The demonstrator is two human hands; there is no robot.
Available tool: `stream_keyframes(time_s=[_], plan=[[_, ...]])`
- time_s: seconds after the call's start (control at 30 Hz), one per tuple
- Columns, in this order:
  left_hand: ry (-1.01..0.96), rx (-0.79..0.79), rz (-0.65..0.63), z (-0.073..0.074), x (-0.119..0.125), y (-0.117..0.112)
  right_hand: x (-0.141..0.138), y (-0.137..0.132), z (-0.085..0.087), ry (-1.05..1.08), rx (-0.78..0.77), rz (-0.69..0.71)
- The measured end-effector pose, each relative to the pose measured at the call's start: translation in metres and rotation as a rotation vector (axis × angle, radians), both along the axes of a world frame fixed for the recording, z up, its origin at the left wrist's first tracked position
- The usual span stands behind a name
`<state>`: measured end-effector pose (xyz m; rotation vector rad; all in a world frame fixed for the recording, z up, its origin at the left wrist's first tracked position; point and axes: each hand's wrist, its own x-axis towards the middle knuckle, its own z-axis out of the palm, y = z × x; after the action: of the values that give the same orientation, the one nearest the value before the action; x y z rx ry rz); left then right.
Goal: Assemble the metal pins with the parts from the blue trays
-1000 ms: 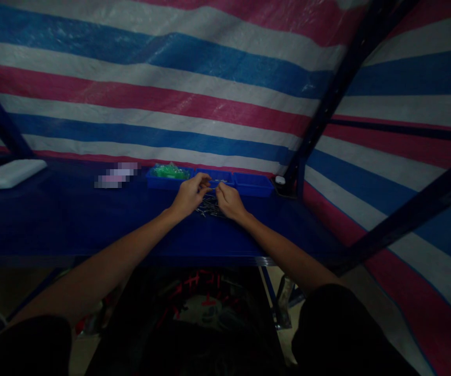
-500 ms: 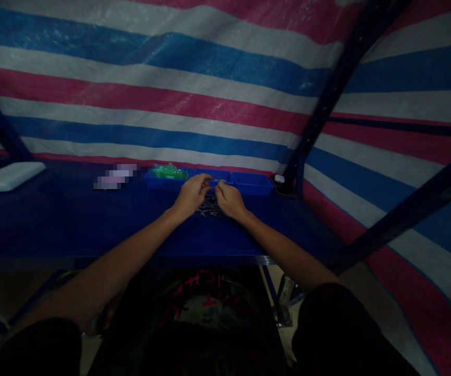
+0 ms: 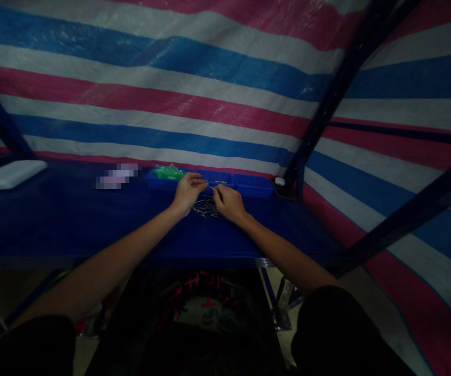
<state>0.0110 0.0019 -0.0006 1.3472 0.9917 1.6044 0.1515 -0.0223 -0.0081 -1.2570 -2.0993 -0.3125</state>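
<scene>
Over the blue table, my left hand (image 3: 187, 194) and my right hand (image 3: 230, 201) face each other with fingertips pinched. A thin, light metal pin (image 3: 210, 187) spans the small gap between them; its exact kind is too small to tell. Both hands appear closed on its ends. Below and between them lies a loose pile of thin metal pins (image 3: 205, 208), partly covered by my right hand. Just behind my fingers stands the middle blue bin (image 3: 227, 179), with some small light pieces inside.
At the back, a left blue bin (image 3: 158, 183) holds green items in clear plastic, and a right blue bin (image 3: 253, 186) adjoins the middle one. A small white case (image 3: 279, 181) sits by the frame post. Leftward lies a white device (image 3: 11, 175). Striped sheeting closes the back and right.
My hands have moved slightly apart, and the thin pin now shows between the fingertips. My left hand has shifted a little left, uncovering more of the pile.
</scene>
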Motion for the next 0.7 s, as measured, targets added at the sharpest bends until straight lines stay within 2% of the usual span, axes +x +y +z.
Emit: stream_keyframes(time_s=[0.1,0.2,0.47,0.7], plan=[[-0.108,-0.039,-0.007,0.0006,0.0037,-0.0034,-0.0008,-0.0002,-0.0005,-0.021,-0.003,-0.001],[-0.096,0.008,0.014,-0.0001,0.006,-0.0048,-0.0013,-0.0007,-0.0014,-0.056,0.001,-0.016],[0.251,0.17,0.04,-0.0062,-0.0005,0.0003,0.0,-0.0007,-0.0035,-0.181,0.032,-0.073],[0.53,0.331,0.08,-0.002,-0.0036,-0.0062,0.0009,-0.0023,-0.004,-0.259,0.005,-0.095]])
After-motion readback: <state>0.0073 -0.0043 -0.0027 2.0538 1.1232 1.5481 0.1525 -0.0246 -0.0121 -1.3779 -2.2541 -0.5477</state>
